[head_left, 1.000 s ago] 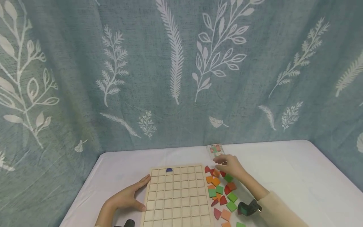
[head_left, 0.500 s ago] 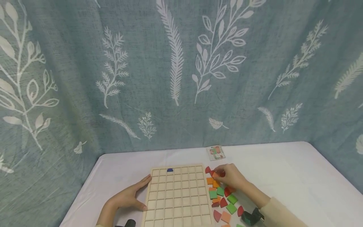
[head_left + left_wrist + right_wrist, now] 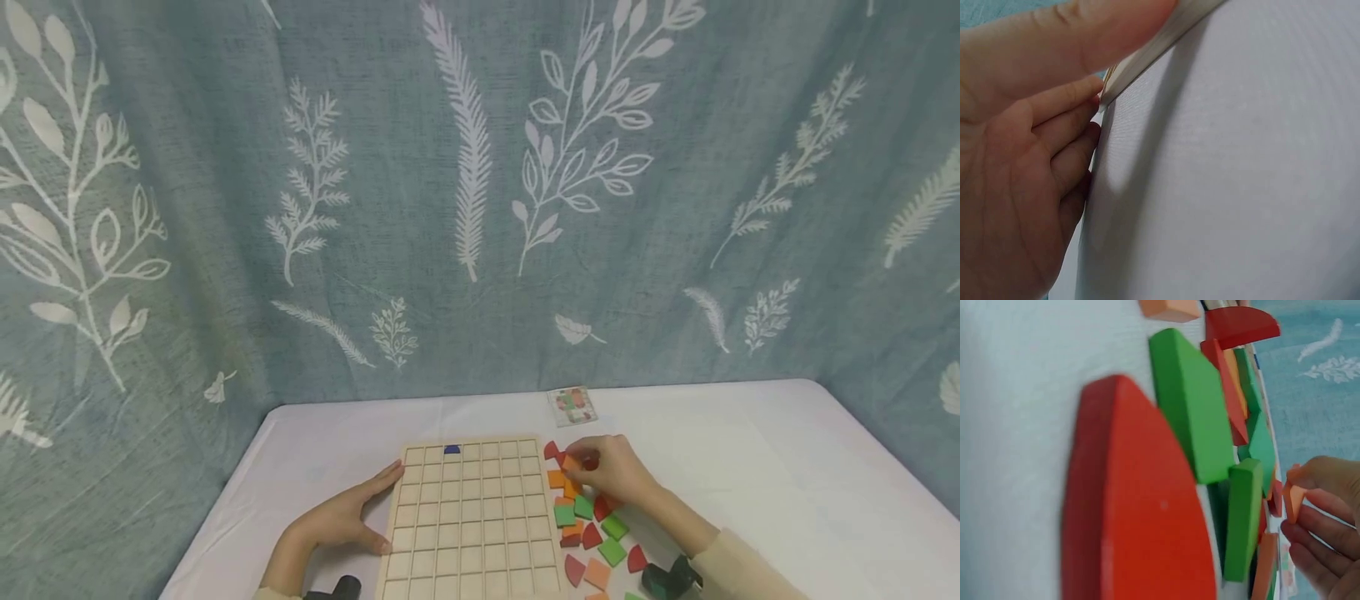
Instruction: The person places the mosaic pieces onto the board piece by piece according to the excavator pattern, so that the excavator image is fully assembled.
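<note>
A wooden grid board point(image 3: 459, 533) lies on the white table, with a blue half-round piece point(image 3: 452, 449) in a top-row cell. My left hand point(image 3: 337, 521) rests along the board's left side, fingers and thumb spread and touching its edge. In the left wrist view, the thumb point(image 3: 1085, 44) lies against the board's rim. To the right of the board, my right hand point(image 3: 611, 471) pinches an orange block point(image 3: 1294, 497) between thumb and fingers, over the far end of the loose pieces. Part of that block is hidden by the fingers.
Red quarter-round pieces point(image 3: 592, 535), green blocks point(image 3: 612, 552) and orange blocks point(image 3: 597, 573) lie scattered and partly overlapping beside the board's right edge. Behind them is a small printed card point(image 3: 572, 407). A blue-green leaf-patterned curtain point(image 3: 495, 333) hangs behind the table.
My right hand has come down from in front of the card onto the loose pieces and taken hold of an orange block. The left hand stays at the board's edge.
</note>
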Available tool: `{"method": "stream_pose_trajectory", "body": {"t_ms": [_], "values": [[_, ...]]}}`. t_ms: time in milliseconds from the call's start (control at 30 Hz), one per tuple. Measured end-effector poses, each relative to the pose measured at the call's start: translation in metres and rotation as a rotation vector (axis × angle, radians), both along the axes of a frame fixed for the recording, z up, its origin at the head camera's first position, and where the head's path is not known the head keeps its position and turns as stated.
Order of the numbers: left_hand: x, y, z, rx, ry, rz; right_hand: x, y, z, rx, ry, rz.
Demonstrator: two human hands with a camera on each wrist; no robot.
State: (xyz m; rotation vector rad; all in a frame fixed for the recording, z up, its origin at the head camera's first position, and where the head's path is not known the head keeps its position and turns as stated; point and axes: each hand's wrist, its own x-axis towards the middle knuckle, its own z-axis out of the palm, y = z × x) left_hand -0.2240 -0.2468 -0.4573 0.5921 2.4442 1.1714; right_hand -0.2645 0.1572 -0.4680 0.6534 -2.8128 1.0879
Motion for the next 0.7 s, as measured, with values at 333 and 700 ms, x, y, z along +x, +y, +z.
{"method": "stream_pose_trajectory", "body": {"t_ms": [333, 700], "values": [[0.001, -0.005, 0.003, -0.002, 0.011, -0.010, -0.006, 0.007, 0.002, -0.038, 0.002, 0.050], [-0.001, 0.000, 0.002, 0.010, -0.005, 0.000, -0.021, -0.012, 0.004, -0.130, 0.086, 0.203]]}}
